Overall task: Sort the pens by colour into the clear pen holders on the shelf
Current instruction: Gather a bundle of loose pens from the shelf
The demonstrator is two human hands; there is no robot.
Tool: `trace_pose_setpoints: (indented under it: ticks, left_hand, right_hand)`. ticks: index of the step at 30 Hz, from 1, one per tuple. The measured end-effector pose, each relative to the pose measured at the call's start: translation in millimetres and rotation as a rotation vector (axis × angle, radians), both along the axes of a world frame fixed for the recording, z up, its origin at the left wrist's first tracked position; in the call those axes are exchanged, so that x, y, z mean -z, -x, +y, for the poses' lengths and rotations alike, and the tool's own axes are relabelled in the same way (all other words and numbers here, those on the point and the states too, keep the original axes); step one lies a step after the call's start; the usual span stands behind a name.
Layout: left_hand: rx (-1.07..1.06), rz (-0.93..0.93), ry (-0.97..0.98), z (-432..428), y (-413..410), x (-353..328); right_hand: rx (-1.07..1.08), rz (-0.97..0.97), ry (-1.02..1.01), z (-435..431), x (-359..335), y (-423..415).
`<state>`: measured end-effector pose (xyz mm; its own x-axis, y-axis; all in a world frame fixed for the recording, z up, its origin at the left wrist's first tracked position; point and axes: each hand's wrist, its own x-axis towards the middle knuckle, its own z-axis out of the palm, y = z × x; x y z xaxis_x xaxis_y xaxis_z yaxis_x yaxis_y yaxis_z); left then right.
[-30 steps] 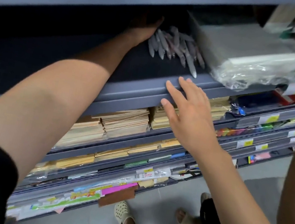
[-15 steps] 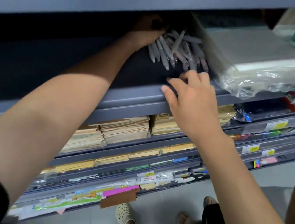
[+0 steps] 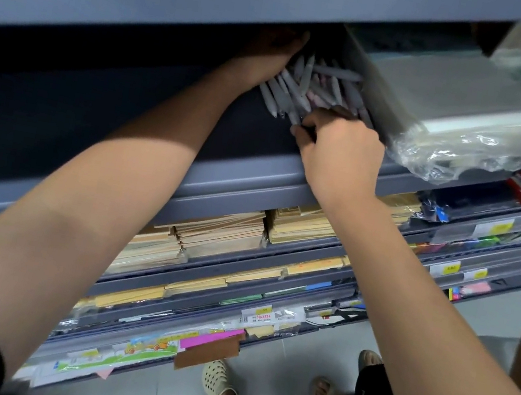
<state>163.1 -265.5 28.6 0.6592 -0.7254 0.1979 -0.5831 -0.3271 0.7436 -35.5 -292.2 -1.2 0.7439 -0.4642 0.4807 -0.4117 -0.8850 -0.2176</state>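
Gathering pens [image 3: 310, 84] on shelf [image 3: 238, 177]: left hand [image 3: 271, 51] behind pile, fingers too dark to tell; right hand [image 3: 342, 142] fingers curled on pen tips; next, pull bunch out

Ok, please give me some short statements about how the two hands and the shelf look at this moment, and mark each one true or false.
1. The left hand and the right hand are both at the pens. True.
2. The pens stand upright in a holder. False: they lie in a loose pile on the shelf.
3. A plastic-wrapped stack of sheets lies just to the right of the pens. True.
4. The right hand is flat and open, away from the pens. False: its fingers curl round the front ends of the pens.
5. Stacks of brown envelopes lie on the level below. True.
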Motion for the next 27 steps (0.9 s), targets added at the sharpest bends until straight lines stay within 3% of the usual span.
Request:
trace_pose_setpoints:
  ticks: [5,14,20,24,27]
  left_hand:
    - [0.033,-0.011,-0.03,-3,-3,3]
    - [-0.022,0.086,0.128,-1,-6,4]
    - [-0.06,0.018,-0.078,-6,2,-3]
    - [-0.166,-0.145,-0.191,-9,8,-6]
    - [-0.084,0.072,-0.19,-8,13,-10]
  right_hand:
    - [0.014,-0.019,-0.003,0,3,-1]
    - [0.175,-0.115,-0.173,-21,-8,-5]
    - [0.173,-0.032,-0.255,-25,-11,-15]
    - [0.164,-0.057,-0.357,-29,-15,-19]
    - [0.159,-0.024,-0.385,-33,-18,-21]
